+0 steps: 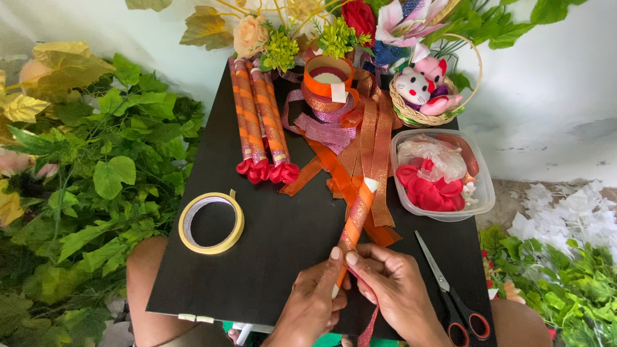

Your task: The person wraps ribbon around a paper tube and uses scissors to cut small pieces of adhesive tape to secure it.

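A slim stick (355, 218), wrapped in spiralling orange and gold ribbon, slants over the black worktop (270, 257) — its white, unwrapped tip points toward one o'clock. Its lower end sits at about six o'clock on the worktop, and a loose ribbon tail (369, 331) dangles below it.

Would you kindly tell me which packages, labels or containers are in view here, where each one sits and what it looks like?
Clear plastic tub: right side of black board, rounded rectangle, holding red petals and a crumpled clear bag.
White label: small rectangle on the orange ribbon spool, top centre.
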